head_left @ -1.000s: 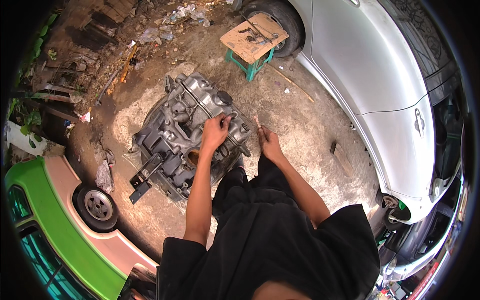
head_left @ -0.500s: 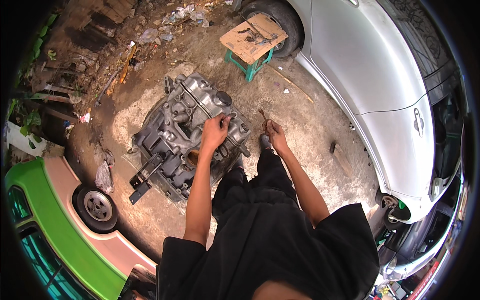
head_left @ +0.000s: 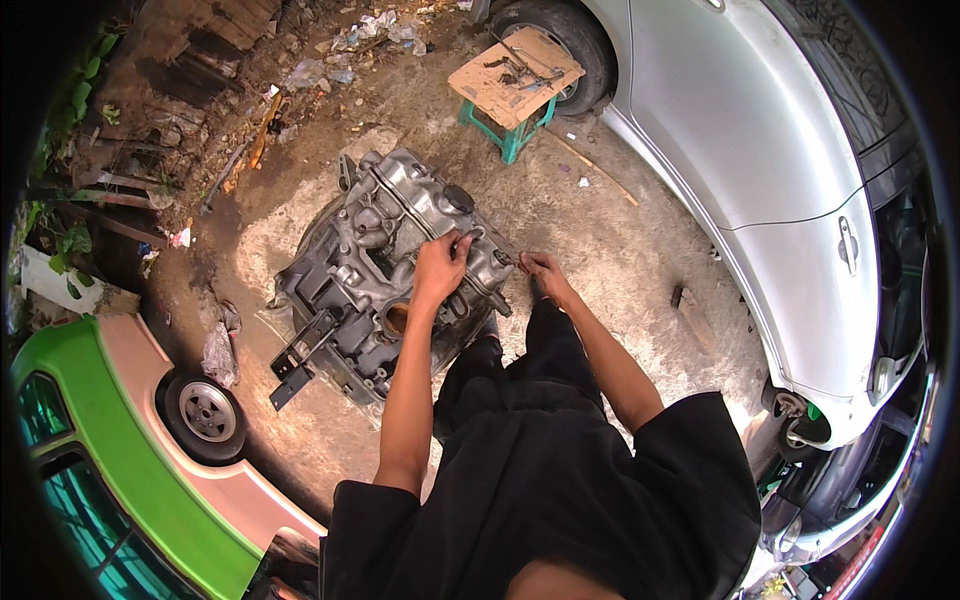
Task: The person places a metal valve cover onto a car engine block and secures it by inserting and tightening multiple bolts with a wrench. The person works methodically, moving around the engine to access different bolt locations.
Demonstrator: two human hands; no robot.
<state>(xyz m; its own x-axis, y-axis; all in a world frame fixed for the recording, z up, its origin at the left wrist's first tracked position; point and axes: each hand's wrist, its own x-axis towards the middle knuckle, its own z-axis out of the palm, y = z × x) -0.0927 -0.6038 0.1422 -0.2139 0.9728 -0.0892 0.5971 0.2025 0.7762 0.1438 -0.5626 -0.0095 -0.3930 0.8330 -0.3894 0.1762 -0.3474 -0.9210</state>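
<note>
A grimy grey engine (head_left: 375, 235) stands on the ground in front of me, left of my legs, a black round cap (head_left: 457, 199) on its cover. Above the cover's near edge is my left hand (head_left: 440, 265), thumb and fingers drawn together; whatever they hold, if anything, is hidden. My right hand (head_left: 546, 275) is closed beside the engine's right end. The thin rusty-brown tool it gripped is mostly hidden by the fingers now, pointing toward the engine. A round opening (head_left: 397, 319) shows beside my left forearm.
A green stool (head_left: 512, 140) with a wooden board (head_left: 500, 95) bearing tools stands ahead. A silver car (head_left: 740, 130) lines the right side, a green and pink vehicle (head_left: 140, 430) the lower left. A wood block (head_left: 693, 315) lies at right; litter (head_left: 375, 35) is scattered far off.
My right hand has moved left to the engine's end, and the rusty tool in it has mostly gone from sight. My left hand stays at the engine cover. The view has shifted slightly.
</note>
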